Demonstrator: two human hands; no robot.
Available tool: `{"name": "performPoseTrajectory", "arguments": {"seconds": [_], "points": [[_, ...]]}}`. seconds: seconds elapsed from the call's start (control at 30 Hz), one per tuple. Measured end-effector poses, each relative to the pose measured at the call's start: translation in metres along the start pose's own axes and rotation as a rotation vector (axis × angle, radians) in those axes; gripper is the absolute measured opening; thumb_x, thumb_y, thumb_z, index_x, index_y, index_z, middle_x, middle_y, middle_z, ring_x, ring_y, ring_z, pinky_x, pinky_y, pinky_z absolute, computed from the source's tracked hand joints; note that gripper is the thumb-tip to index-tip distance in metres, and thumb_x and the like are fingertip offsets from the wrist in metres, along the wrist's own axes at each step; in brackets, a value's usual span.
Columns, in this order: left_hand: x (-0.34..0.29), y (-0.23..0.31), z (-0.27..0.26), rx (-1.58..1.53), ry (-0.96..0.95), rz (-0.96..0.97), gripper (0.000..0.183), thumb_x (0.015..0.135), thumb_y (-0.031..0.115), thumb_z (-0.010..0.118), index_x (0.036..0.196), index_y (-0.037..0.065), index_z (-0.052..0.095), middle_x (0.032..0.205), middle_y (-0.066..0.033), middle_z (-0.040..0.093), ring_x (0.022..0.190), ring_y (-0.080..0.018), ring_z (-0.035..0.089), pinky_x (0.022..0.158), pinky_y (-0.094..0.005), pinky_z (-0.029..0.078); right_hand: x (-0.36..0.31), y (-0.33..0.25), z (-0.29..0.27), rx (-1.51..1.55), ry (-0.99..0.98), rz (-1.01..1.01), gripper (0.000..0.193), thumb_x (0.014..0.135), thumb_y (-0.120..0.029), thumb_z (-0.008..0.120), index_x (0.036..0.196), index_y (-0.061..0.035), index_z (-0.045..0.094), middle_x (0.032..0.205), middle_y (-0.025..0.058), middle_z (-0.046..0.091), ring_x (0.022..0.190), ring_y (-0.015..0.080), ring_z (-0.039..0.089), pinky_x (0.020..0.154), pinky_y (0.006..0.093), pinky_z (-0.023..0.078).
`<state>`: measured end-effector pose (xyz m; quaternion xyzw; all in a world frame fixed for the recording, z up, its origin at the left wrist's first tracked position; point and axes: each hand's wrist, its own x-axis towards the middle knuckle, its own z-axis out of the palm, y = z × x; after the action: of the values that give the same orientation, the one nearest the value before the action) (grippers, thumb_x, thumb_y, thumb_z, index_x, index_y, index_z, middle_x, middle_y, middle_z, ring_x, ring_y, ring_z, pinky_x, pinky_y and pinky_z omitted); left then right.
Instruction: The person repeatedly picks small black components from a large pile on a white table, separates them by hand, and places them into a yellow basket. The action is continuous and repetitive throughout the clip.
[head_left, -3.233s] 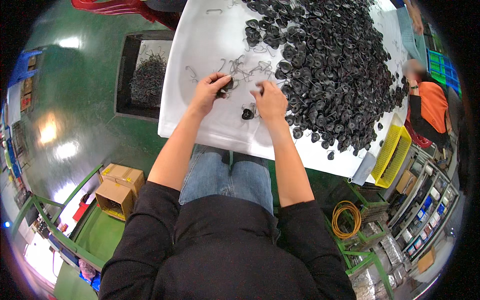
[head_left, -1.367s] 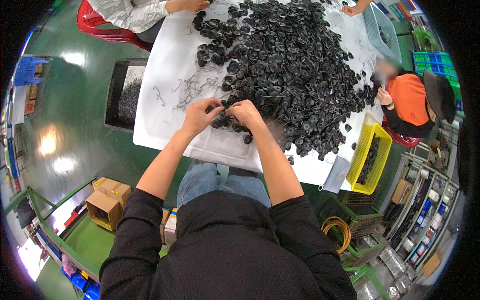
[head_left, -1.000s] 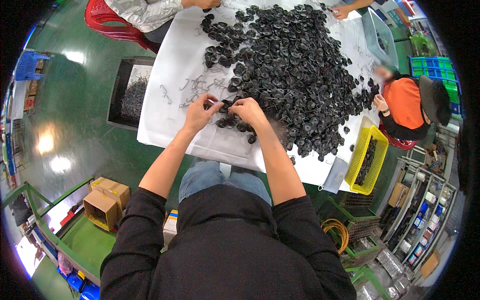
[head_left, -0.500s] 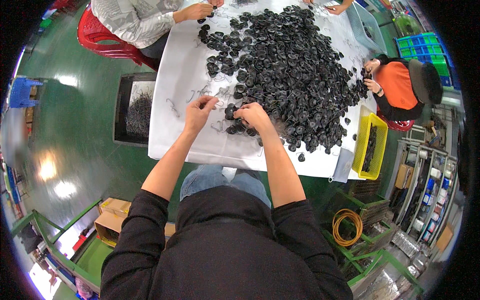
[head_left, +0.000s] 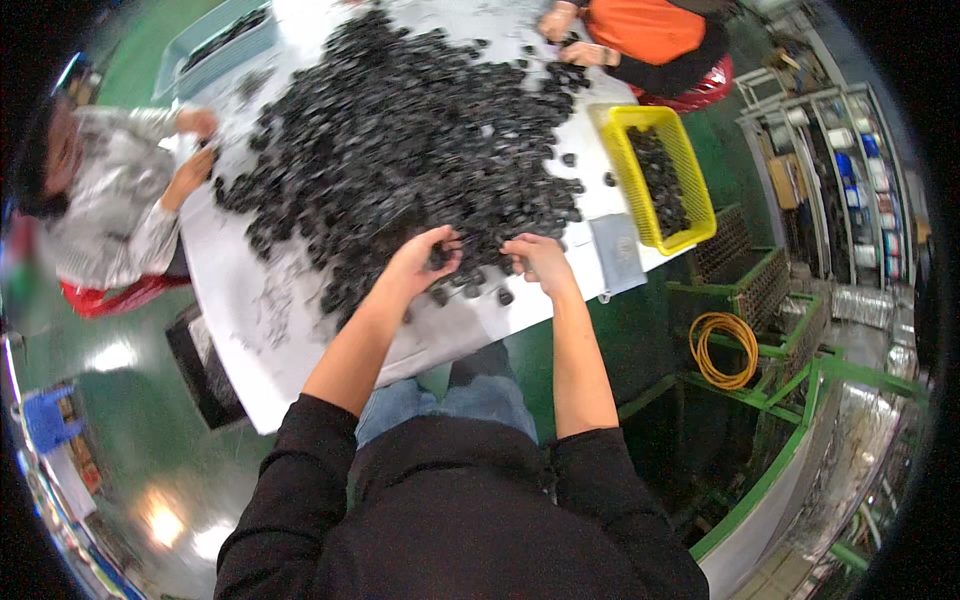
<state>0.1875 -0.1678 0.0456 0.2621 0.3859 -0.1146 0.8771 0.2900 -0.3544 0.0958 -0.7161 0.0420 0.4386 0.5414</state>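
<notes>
A large heap of small round black pieces point(head_left: 400, 130) covers most of the white-topped table point(head_left: 240, 345). My left hand point(head_left: 420, 264) is over the heap's near edge, its fingers curled toward the thumb. A dark spot shows inside that curl; blur hides whether it is a held piece or the heap behind. To its right, my right hand point(head_left: 543, 264) has its fingers bent in a pinch at the heap's front right edge. What they hold, if anything, is too small to make out. Thin wire hooks point(head_left: 275, 305) lie scattered on the table left of my hands.
A yellow basket point(head_left: 706, 205) holding black pieces stands at the right, beside a grey flat pouch point(head_left: 618, 255). A pale blue basket point(head_left: 190, 50) is at the far left. Co-workers' hands work at the left point(head_left: 192, 160) and far right point(head_left: 590, 52). A dark bin point(head_left: 190, 370) stands below the left edge.
The view has turned right, so the table and heap appear rotated. Both hands have moved from the hooks and the heap's left side to its front right edge.
</notes>
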Motion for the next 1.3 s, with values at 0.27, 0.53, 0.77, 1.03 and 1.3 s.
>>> {"name": "performPoseTrajectory", "arguments": {"seconds": [0.27, 0.53, 0.77, 1.03, 1.3], "points": [[0.176, -0.072, 0.284, 0.333, -0.175, -0.036, 0.017, 0.080, 0.016, 0.058, 0.094, 0.006, 0.058, 0.081, -0.0064, 0.057, 0.077, -0.0185, 0.056, 0.069, -0.0373, 0.050, 0.059, -0.006, -0.249, 0.022, 0.647, -0.108, 0.012, 0.072, -0.021, 0.064, 0.071, -0.0096, 0.062, 0.058, -0.0029, 0.050, 0.047, 0.0077, 0.046, 0.040, 0.0223, 0.033], [0.214, -0.091, 0.369, 0.830, -0.050, 0.299, 0.053, 0.076, 0.028, 0.059, 0.116, -0.004, 0.046, 0.115, -0.0237, 0.052, 0.106, -0.0335, 0.051, 0.092, -0.0376, 0.040, 0.121, 0.015, -0.357, -0.312, 0.719, -0.185, 0.049, 0.073, -0.037, 0.066, 0.102, 0.0025, 0.060, 0.099, 0.0125, 0.061, 0.084, 0.0219, 0.057, 0.069, 0.0340, 0.046], [0.110, -0.064, 0.177, 0.869, 0.217, 1.004, 0.027, 0.078, 0.005, 0.055, 0.105, 0.004, 0.056, 0.105, -0.0131, 0.056, 0.095, -0.0256, 0.057, 0.080, -0.0304, 0.048, 0.101, 0.004, -0.255, -0.759, 0.981, -0.649, 0.043, 0.074, -0.016, 0.063, 0.113, -0.0009, 0.051, 0.109, 0.0196, 0.052, 0.107, 0.0330, 0.044, 0.094, 0.0393, 0.035], [-0.045, -0.054, -0.096, 1.247, 1.127, 0.964, 0.033, 0.075, 0.007, 0.058, 0.108, 0.011, 0.055, 0.116, -0.0102, 0.047, 0.112, -0.0302, 0.039, 0.095, -0.0410, 0.031, 0.029, 0.063, 0.099, -0.808, -0.165, -1.099, 0.035, 0.067, 0.001, 0.057, 0.101, -0.0076, 0.054, 0.095, 0.0104, 0.054, 0.091, 0.0284, 0.052, 0.077, 0.0374, 0.045], [-0.077, -0.034, -0.221, 1.302, 1.157, 0.992, 0.037, 0.077, 0.014, 0.057, 0.113, 0.015, 0.054, 0.124, -0.0075, 0.043, 0.124, -0.0295, 0.031, 0.100, -0.0434, 0.025, 0.058, 0.071, 0.276, -0.884, -0.257, -1.104, 0.035, 0.069, 0.002, 0.056, 0.103, -0.0059, 0.052, 0.101, 0.0110, 0.052, 0.094, 0.0299, 0.051, 0.078, 0.0366, 0.046]]}}
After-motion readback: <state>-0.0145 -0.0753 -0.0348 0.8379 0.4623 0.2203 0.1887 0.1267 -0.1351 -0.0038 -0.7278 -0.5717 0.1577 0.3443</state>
